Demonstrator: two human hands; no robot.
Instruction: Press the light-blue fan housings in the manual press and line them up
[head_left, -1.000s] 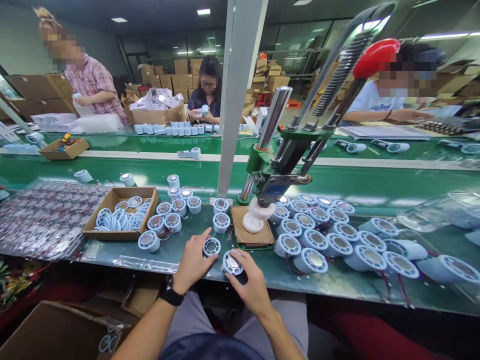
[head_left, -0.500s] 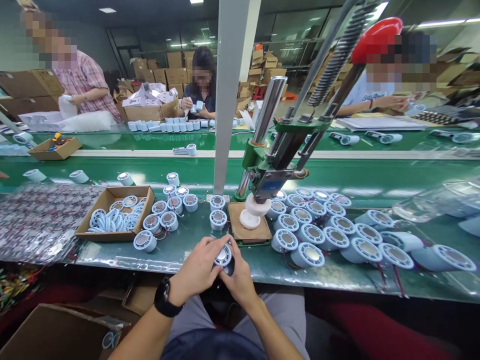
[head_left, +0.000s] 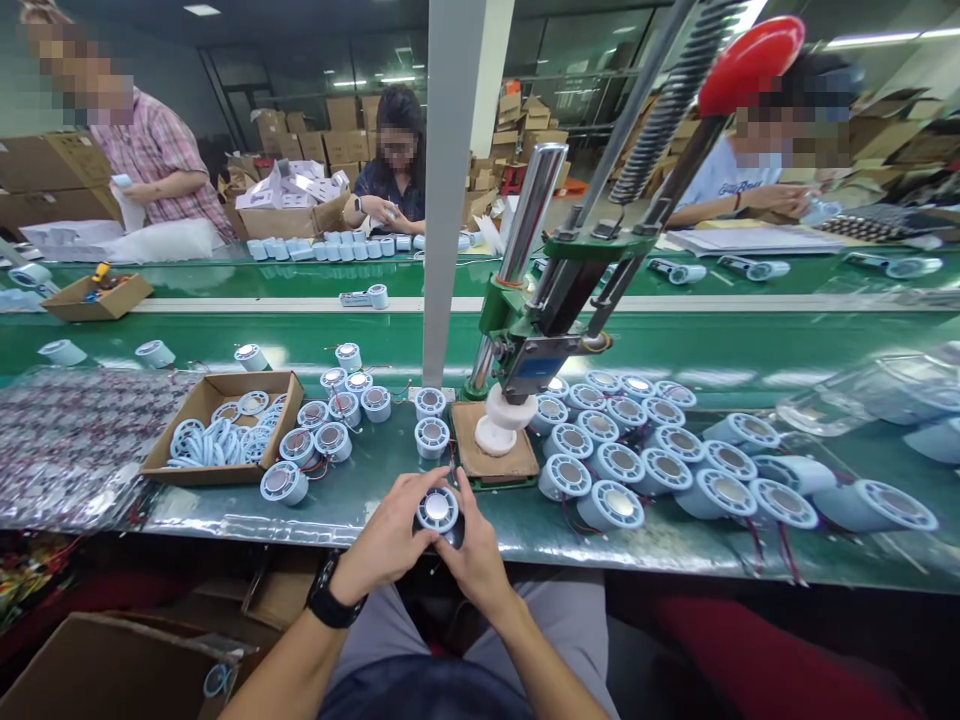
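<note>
Between my hands, at the table's front edge, is a light-blue round motor housing (head_left: 437, 509) with a ring on top and a silver disc in the middle. My left hand (head_left: 390, 525) curls round its left side, thumb at the front. On its right side, my right hand (head_left: 474, 545) closes with fingers and thumb. Just behind stand two similar housings (head_left: 432, 437). A hand press (head_left: 536, 350) with a red knob (head_left: 752, 65) leans over a white round seat (head_left: 495, 436) on a brown pad.
Left lies an open cardboard box (head_left: 221, 470) of light-blue rings, beside plastic-wrapped circuit boards (head_left: 75, 440). Many similar housings (head_left: 619, 462) crowd the table right of the press. A grey post (head_left: 448, 200) rises behind. Across the green conveyor (head_left: 337, 335), several people work.
My left fingers have drawn back from over the housing, so its top shows more fully. Both hands remain around it. The whole view has shifted slightly.
</note>
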